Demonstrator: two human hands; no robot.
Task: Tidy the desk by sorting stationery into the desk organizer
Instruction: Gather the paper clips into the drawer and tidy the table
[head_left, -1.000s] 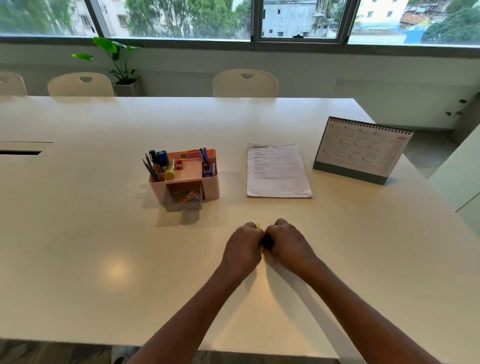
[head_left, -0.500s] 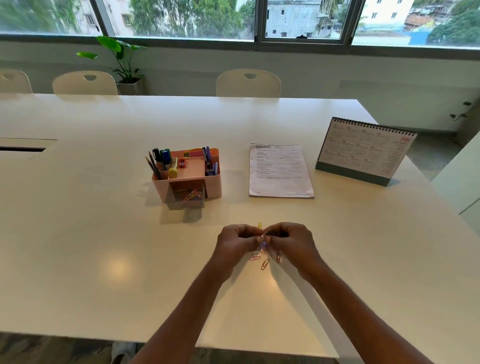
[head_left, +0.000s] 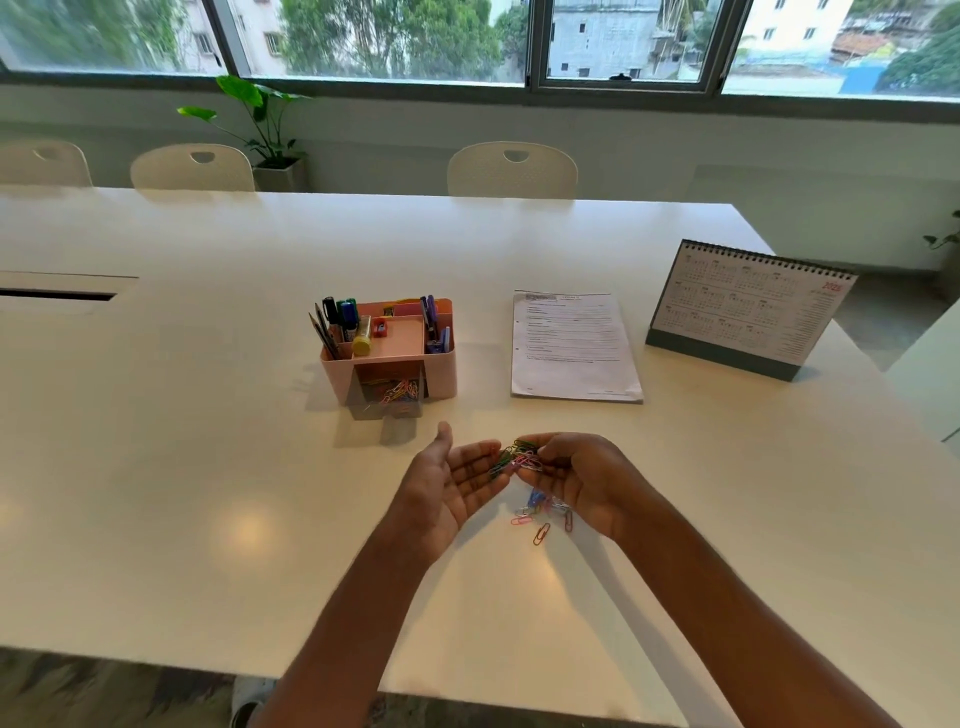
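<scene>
**Desk lot: paper clips in hand, organizer beyond**

One left hand (head_left: 452, 480), palm up above the table (head_left: 208, 467), fingers straight and relaxed, gripping nothing; its fingertips reached to the bunch of paper clips (head_left: 516, 457). One right hand (head_left: 579, 475), fingers curled, pinching that bunch, which sat between the two hands and off the tabletop.

Several loose paper clips (head_left: 540, 514), mixed colours, lay on the table just below the hands, partly hidden by the right hand.

One pink desk organizer (head_left: 441, 374) stood beyond the hands toward the middle of the table, apart from them. Its clear drawer (head_left: 390, 397) jutted forward from the front and held more coloured clips. In the left compartment, pencils and markers (head_left: 337, 322) stood upright, with a yellow-capped glue stick (head_left: 362, 340) beside them. A red sharpener (head_left: 380, 327) lay in the middle tray. The purple pens (head_left: 428, 317) stood in the right compartment.

One printed sheet (head_left: 571, 345) lay flat on the table, right of the organizer. One desk calendar (head_left: 748, 306) stood further right, near the table edge. Pale chairs and a potted plant (head_left: 260, 119) lined the far side under the window
</scene>
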